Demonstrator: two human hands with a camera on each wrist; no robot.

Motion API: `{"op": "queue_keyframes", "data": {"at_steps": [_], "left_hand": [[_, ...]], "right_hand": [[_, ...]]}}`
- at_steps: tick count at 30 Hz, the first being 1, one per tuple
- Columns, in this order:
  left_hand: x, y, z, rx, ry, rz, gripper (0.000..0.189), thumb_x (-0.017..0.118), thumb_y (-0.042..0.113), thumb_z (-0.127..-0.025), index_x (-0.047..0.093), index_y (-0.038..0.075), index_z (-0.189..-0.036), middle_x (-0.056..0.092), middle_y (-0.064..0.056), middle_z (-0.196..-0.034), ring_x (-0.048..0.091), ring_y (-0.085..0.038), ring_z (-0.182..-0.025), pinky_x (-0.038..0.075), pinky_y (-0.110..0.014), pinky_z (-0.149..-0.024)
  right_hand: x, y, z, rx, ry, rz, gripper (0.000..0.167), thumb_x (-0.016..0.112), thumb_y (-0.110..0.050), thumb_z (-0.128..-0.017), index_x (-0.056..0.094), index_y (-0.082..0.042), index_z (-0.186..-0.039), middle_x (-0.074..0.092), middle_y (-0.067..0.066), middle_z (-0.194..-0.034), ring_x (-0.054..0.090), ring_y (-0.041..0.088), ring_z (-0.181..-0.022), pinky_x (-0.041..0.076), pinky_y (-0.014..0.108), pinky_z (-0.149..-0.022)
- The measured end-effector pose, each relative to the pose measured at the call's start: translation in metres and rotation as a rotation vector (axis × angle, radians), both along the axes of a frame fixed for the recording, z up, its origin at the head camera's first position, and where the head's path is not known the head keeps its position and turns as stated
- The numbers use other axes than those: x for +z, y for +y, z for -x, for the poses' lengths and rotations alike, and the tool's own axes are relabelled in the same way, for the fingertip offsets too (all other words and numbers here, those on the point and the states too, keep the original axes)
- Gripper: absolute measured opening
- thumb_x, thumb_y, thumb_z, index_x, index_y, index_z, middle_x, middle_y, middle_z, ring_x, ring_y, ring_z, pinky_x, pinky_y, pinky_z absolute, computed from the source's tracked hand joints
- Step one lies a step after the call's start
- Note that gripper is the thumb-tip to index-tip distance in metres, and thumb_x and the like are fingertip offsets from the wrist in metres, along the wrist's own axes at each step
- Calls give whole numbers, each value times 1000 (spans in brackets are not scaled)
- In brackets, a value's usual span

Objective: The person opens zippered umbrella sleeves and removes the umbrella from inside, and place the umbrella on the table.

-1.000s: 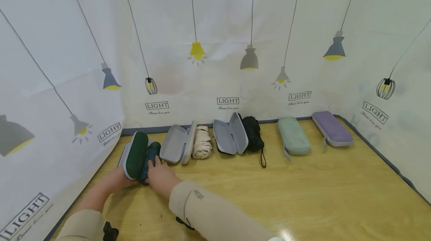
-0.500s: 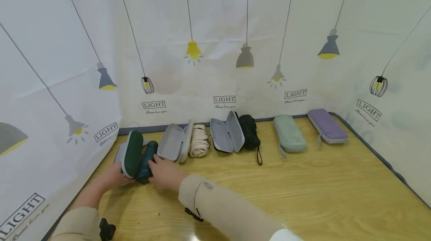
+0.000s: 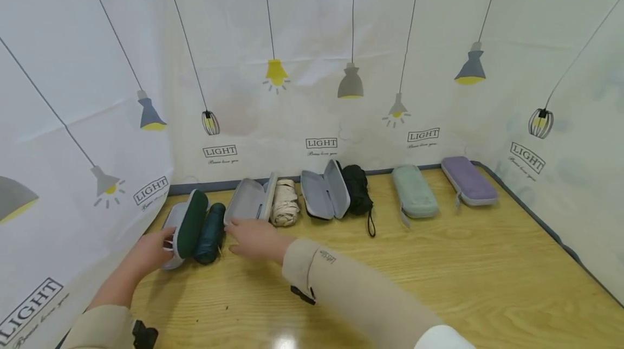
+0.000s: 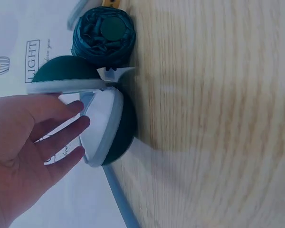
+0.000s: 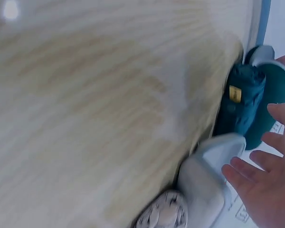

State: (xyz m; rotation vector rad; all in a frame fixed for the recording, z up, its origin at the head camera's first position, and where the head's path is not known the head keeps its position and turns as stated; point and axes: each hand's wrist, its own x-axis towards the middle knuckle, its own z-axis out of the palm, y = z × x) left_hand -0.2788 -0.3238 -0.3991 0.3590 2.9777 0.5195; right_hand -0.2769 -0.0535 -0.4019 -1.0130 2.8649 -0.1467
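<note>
My left hand is at the open green hard case on the far left. In the left wrist view its fingers reach, loosely straight, between the case's two halves, near the raised lid's rim; the thumb is not clearly visible. Just right of that case lies a rolled teal folding umbrella, touched by neither hand. My right hand hovers in front of the open pale case, fingers spread and holding nothing. Whether it touches that case is hard to tell.
Along the back edge of the wooden table stand a rolled beige umbrella, an open grey-lined case, a black umbrella with a wrist loop, a closed mint case and a closed purple case. Lamp-printed sheeting walls the back and sides.
My right hand has let go of the teal umbrella and moved right. My left hand has shifted left, out from under the green case's lid. The view has turned slightly right.
</note>
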Motion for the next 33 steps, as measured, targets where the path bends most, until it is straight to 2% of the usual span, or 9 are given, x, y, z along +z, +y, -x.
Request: {"op": "queue_keyframes", "data": {"at_steps": [3, 8, 13, 15, 20, 24, 27, 31, 33], "left_hand": [[5, 0, -2, 30, 19, -1, 47, 61, -8, -81, 49, -17, -126, 62, -32, -107, 62, -43, -97, 50, -54, -82], [16, 5, -7, 103, 45, -11, 43, 55, -3, -85, 53, -10, -128, 64, -28, -108, 60, -44, -100, 49, -54, -81], [28, 11, -12, 139, 131, -13, 37, 56, 3, -89, 57, -7, -125, 65, -26, -107, 60, -43, -99, 48, -56, -82], [31, 15, -13, 130, 174, 1, 36, 56, 5, -90, 59, -6, -124, 65, -26, -106, 61, -42, -97, 47, -55, -82], [39, 31, -16, 104, 217, 24, 33, 56, 9, -92, 61, -4, -122, 66, -22, -106, 63, -37, -94, 49, -52, -79], [42, 54, -17, 74, 253, 32, 32, 57, 10, -93, 63, 0, -123, 67, -18, -105, 64, -34, -94, 50, -51, -77], [45, 75, -16, 46, 255, 29, 31, 57, 11, -95, 63, 1, -124, 67, -15, -105, 64, -33, -94, 51, -50, -77], [47, 104, -14, 4, 244, 6, 32, 58, 12, -96, 62, 3, -126, 66, -14, -108, 65, -31, -96, 51, -48, -78], [48, 120, -13, -21, 254, 1, 32, 58, 13, -96, 63, 4, -126, 66, -13, -110, 65, -30, -96, 52, -47, -78]], "right_hand": [[6, 14, 2, -5, 7, -18, 52, 51, -42, -101, 41, -25, -149, 31, -5, -156, 47, 13, -130, 47, 28, -95], [14, 44, 7, 40, 63, -46, 47, 52, -36, -102, 46, -21, -146, 40, 0, -151, 43, 15, -133, 40, 30, -104], [20, 73, 9, 62, 113, -26, 43, 54, -33, -101, 52, -17, -141, 48, 2, -144, 47, 18, -129, 41, 33, -102], [21, 84, 9, 63, 124, -24, 42, 55, -34, -101, 55, -16, -138, 52, 2, -140, 50, 18, -126, 42, 34, -101], [22, 111, 5, 63, 146, -24, 39, 56, -34, -100, 60, -12, -131, 58, 4, -128, 55, 19, -116, 45, 35, -96], [22, 135, 1, 40, 163, -10, 34, 59, -32, -99, 63, -12, -126, 61, 2, -118, 58, 18, -106, 48, 35, -90], [19, 151, -2, 27, 174, 27, 31, 61, -29, -98, 65, -12, -123, 62, 1, -108, 60, 17, -97, 50, 35, -82], [17, 170, -6, 20, 226, 63, 29, 63, -25, -96, 66, -10, -121, 64, 3, -107, 61, 19, -96, 50, 36, -82], [16, 178, -7, 11, 266, 53, 30, 64, -26, -96, 67, -10, -121, 65, 4, -112, 61, 21, -101, 50, 38, -85]]}}
